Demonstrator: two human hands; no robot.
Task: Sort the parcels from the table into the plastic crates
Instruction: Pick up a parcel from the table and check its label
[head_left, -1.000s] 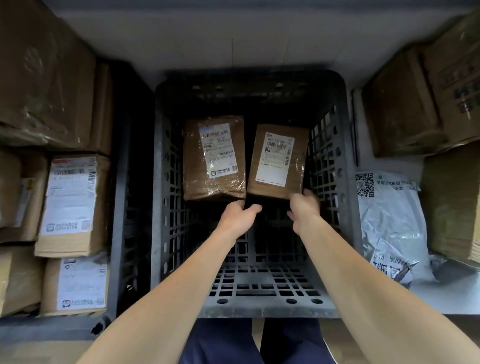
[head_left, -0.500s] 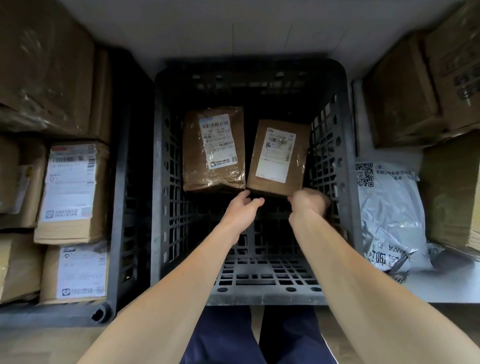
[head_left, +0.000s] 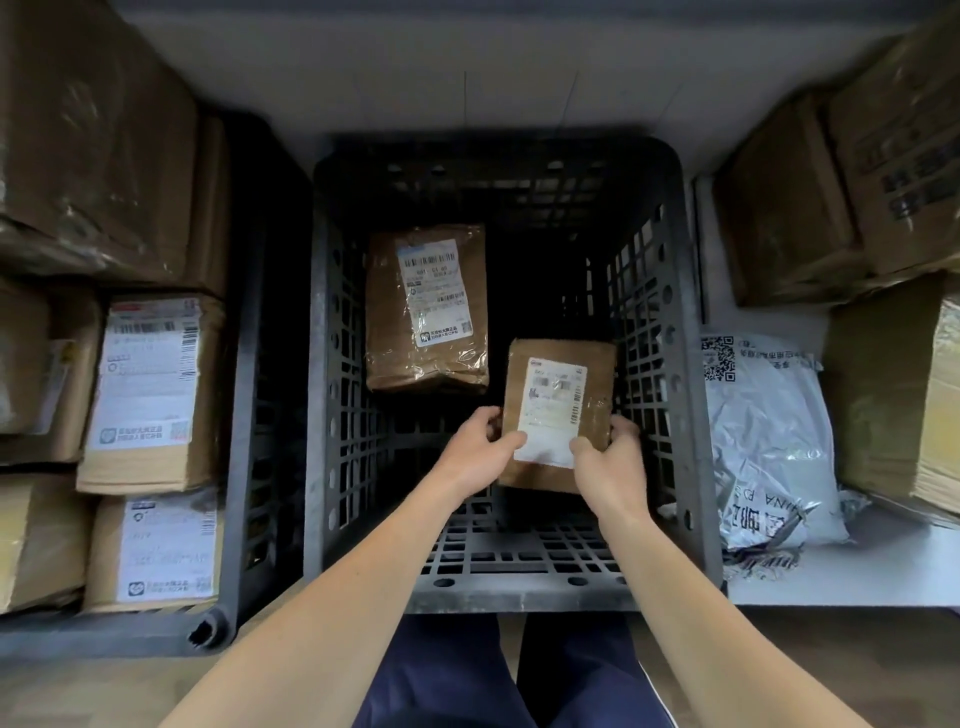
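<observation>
Dim, even light fell on a pale grey surface with faint seams at the far side, wall or floor unclear. A white table stood at right, above a brown, wood-toned floor.

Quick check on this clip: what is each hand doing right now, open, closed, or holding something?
Left hand: holds the small brown parcel at its left edge.
Right hand: holds the same parcel at its right edge.
</observation>
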